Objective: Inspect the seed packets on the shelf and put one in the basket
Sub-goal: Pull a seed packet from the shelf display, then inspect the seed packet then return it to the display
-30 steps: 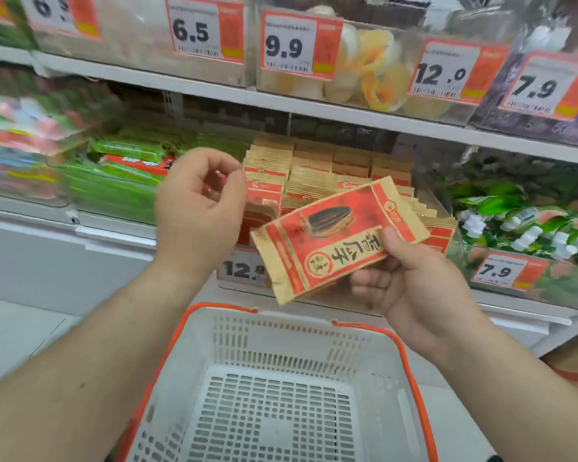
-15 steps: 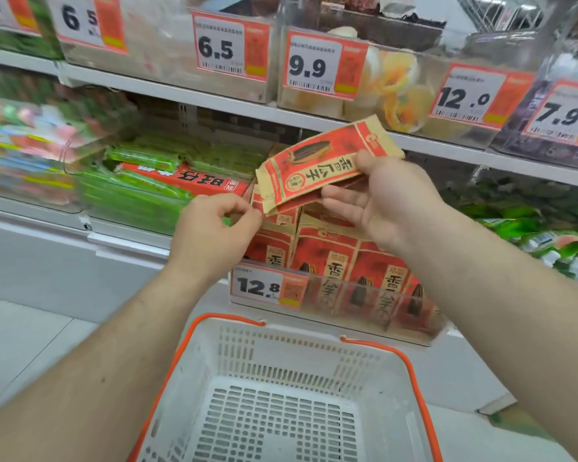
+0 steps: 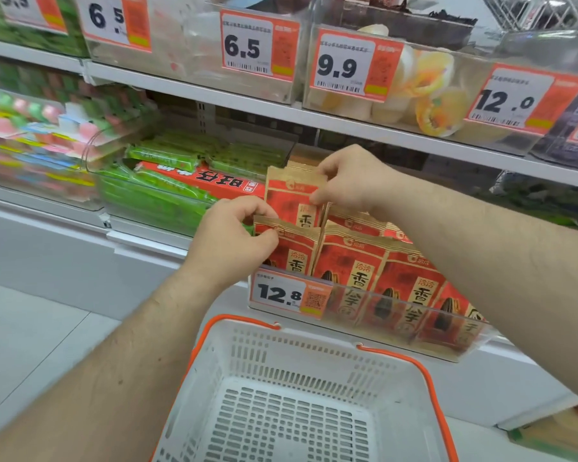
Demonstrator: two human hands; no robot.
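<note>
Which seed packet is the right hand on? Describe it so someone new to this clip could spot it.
Find the clear bin with the 12.8 price tag, above the white basket. At its back left, one red-and-gold seed packet stands raised above the rows. Unlike its neighbours, its top edge is pinched by the right hand.

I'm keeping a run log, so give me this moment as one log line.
left hand: pinches front packet | right hand: pinches raised packet in shelf bin | basket: no packet inside
</note>
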